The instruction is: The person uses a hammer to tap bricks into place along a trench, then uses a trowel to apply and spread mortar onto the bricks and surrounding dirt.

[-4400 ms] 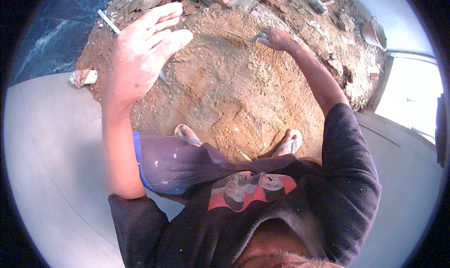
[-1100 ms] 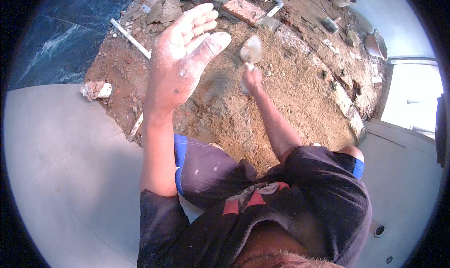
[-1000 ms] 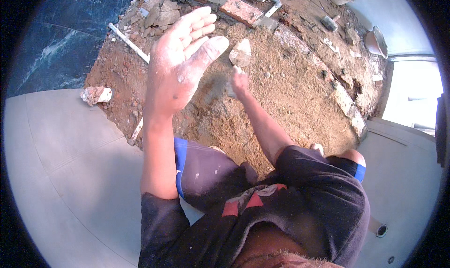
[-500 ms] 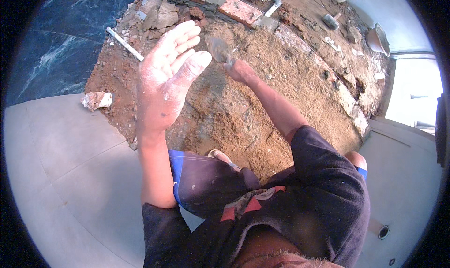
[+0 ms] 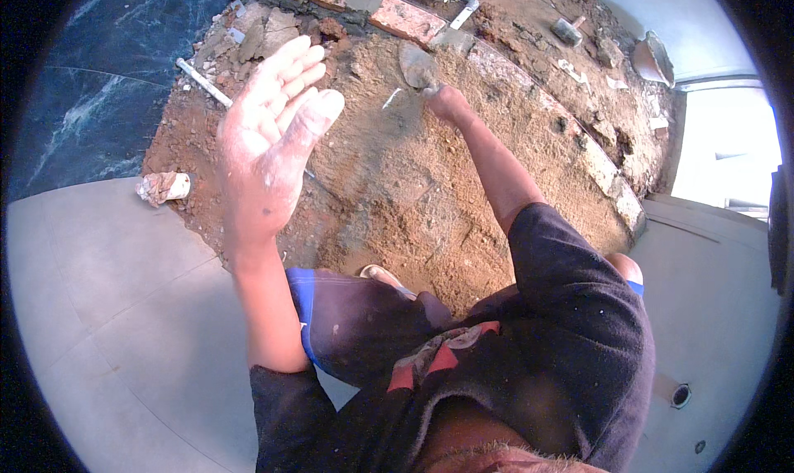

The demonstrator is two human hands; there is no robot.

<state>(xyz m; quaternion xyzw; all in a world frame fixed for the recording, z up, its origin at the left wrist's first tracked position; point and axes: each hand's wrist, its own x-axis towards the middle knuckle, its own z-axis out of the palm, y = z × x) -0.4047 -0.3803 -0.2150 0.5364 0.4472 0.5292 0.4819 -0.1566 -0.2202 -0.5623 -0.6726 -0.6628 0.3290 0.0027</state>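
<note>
My left hand is raised with its palm showing and fingers stretched out, dusted pale and holding nothing. Farther off, my right hand grips a trowel by its handle. The trowel's blade points away from me and lies against the sandy mound, near the row of bricks. Wet grey mix smears part of the sand. The fingers of my right hand wrap the handle, which is mostly hidden.
A row of mortared red bricks curves behind the mound. Beyond it lie a hammer, a tub and a pipe elbow. A white pipe and a crumpled white package lie left, beside dark blue marbled flooring.
My right hand has moved the trowel farther out and slightly right, toward the bricks. My left hand stays raised and open, shifted a little left in view.
</note>
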